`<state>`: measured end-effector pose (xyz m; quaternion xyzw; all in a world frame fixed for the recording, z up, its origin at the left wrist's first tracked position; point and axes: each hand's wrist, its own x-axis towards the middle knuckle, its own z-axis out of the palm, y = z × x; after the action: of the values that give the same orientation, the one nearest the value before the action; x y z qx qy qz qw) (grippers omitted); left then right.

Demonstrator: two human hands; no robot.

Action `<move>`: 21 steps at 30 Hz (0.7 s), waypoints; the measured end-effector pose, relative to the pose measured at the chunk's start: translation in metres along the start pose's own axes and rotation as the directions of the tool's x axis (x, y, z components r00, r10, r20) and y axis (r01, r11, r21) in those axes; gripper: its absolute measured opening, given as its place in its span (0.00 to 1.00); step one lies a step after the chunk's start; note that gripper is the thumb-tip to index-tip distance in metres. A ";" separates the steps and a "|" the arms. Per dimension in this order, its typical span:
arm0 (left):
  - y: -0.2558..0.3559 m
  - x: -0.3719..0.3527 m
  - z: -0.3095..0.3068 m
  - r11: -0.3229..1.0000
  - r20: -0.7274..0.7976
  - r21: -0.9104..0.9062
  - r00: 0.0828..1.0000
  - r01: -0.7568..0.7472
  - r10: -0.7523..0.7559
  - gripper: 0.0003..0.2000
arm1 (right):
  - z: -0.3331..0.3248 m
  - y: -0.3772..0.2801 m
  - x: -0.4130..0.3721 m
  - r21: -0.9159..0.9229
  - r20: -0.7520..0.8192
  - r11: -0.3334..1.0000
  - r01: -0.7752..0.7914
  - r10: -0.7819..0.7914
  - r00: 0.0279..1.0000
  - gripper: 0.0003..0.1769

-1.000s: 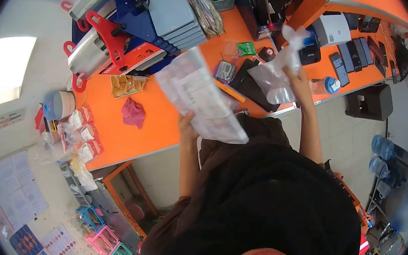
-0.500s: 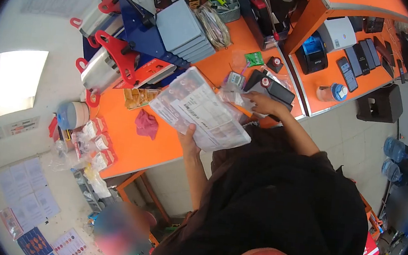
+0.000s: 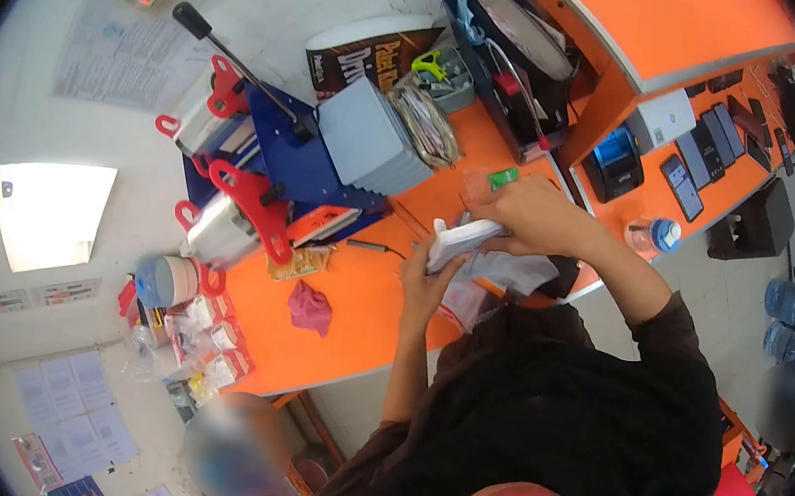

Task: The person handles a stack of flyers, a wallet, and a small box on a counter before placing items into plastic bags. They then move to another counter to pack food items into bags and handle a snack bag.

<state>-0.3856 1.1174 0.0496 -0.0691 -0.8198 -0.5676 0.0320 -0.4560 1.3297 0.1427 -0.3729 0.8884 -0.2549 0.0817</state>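
Between both my hands is a white flat object, seen nearly edge-on; its kind does not show clearly. My left hand is closed around its near left end. From above, my right hand grips the other end, its fingertips partly hidden. Below the hands, crumpled clear plastic lies at the table's edge. A small green packet lies just beyond my right hand. To the left of my left hand are a thin dark tool and a crumpled pink cloth on the orange table.
A blue press with red handles stands at the back left beside stacked grey boxes. Rightward are a black printer, a bottle and several phones. Another person, blurred, is at the lower left.
The clear labelled plastic box no longer shows its broad face; a white edge-on object is now between my hands. My right hand has left the plastic bag and joined my left. The view has shifted.
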 end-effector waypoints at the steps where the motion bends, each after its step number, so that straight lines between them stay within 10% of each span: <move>1: -0.004 0.012 0.000 0.999 -0.137 0.029 0.990 0.034 -0.029 0.21 | 0.000 0.006 0.010 -0.021 -0.056 1.000 0.022 -0.023 0.998 0.15; 5: -0.002 0.054 -0.021 0.875 -0.287 0.464 0.912 -0.135 0.293 0.23 | -0.037 0.029 0.061 -0.103 -0.354 0.992 0.074 -0.106 0.929 0.14; 8: -0.021 0.074 -0.036 0.729 -0.141 0.678 0.958 -0.090 0.249 0.27 | -0.077 0.042 0.112 -0.163 -0.649 0.984 -0.074 -0.051 0.759 0.13; 21: -0.084 0.112 -0.038 0.634 -0.002 0.773 1.000 0.010 -0.015 0.29 | 0.029 0.163 0.367 -0.318 -0.211 0.948 0.000 -0.071 0.975 0.10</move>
<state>-0.5095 1.0611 0.0000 -0.0445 -0.9843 -0.1627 0.0525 -0.8074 1.1560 0.0503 -0.3668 0.9144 -0.1503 -0.0823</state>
